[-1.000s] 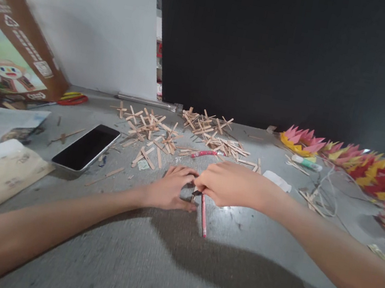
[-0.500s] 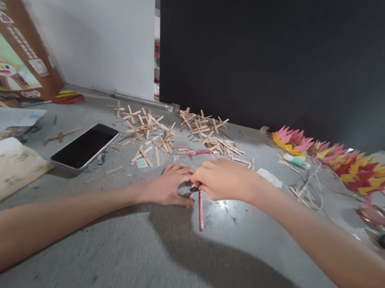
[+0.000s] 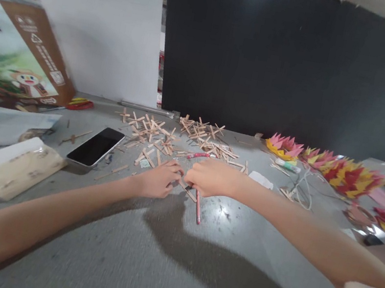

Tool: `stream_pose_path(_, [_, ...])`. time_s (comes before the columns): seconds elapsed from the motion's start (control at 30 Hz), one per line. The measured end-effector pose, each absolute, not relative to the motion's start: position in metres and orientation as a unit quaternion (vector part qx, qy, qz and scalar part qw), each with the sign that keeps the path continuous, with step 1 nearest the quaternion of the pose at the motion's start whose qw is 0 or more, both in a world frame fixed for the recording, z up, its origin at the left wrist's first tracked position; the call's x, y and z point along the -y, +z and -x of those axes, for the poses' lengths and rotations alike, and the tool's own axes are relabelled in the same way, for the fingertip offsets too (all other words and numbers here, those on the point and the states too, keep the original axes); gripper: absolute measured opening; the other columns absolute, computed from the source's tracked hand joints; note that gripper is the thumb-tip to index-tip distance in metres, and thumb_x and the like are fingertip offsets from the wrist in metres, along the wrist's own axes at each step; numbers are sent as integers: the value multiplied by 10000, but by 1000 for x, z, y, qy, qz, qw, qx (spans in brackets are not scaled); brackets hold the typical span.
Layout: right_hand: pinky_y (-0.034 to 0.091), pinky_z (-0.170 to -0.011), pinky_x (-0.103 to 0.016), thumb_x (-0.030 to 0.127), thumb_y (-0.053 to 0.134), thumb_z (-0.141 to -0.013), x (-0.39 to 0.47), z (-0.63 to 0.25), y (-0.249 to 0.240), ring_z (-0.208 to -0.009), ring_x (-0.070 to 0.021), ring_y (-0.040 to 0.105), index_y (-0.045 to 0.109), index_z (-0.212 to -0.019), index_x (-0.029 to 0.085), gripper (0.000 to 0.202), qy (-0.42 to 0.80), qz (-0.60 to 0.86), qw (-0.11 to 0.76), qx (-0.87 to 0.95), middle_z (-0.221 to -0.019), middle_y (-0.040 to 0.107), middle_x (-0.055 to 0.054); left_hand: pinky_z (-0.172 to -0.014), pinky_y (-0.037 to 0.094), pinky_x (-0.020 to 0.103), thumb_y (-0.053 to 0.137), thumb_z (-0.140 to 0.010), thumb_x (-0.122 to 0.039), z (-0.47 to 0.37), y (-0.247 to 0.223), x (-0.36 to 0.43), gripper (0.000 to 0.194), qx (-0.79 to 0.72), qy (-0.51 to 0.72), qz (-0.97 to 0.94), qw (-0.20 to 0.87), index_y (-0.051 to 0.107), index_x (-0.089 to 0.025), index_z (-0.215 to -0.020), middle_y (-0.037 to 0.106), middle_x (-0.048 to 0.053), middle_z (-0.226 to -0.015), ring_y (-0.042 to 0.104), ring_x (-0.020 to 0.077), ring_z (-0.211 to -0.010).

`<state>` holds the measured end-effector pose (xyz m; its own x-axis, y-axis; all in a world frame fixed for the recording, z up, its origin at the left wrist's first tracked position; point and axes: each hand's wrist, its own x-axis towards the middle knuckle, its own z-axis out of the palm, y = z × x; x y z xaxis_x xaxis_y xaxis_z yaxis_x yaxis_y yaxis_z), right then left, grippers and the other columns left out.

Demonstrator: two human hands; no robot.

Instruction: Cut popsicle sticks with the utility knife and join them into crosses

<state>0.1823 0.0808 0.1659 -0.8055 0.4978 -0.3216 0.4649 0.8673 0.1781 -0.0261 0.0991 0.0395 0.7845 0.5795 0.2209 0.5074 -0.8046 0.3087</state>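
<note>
Stick [image 3: 189,193] lies by the bent left hand [image 3: 158,180] and closed right hand [image 3: 211,178], maybe to keep it steady; can't tell what either pinches.

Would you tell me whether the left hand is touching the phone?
Apart: the head view shows grey table between the left hand and the phone.

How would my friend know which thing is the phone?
Find the big brown box on the left. Look right, between the pale packet and the heap of wooden sticks. The phone is the flat slab with a shiny black face and pale edge, unlike the cream packet or skinny sticks.
</note>
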Motion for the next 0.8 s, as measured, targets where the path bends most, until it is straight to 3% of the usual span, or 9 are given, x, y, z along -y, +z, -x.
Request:
stream_pose_path(0.17, [300,-601,-311,125,638,-869,-79,-180,163,-704,-218,663,786,-949,158,171,67,-240,181,-952,-808,754,-98,-1136,409,440,549,-719,-4,37,39,-80,323,-318,163,-927,111,738,-203,-890,638,94,-1257,502,291,-1284])
stream_pose_path(0.47, [293,-599,-305,115,655,-864,-79,-185,158,-724,-221,672,785,-990,168,189,59,-232,157,-958,-816,759,-92,-1137,426,463,537,-725,30,39,27,-51,435,-353,199,-901,154,800,-251,-927,660,50,-1306,537,271,-1276])
stream_pose_path(0.63, [294,-604,-301,119,638,-870,-81,-187,155,-705,-204,657,783,-927,173,165,47,-245,146,-957,-803,752,-88,-1189,358,569,517,-676,72,30,25,-40,626,-372,189,-892,172,829,-339,-1031,488,6,-1533,399,318,-1411])
stream_pose_path(0.8, [309,-609,-306,132,643,-879,-79,-188,157,-748,-228,680,792,-958,180,175,59,-233,145,-960,-815,760,-94,-1162,377,580,502,-814,29,22,20,-40,580,-371,198,-891,172,819,-385,-1068,476,1,-1526,382,313,-1414])
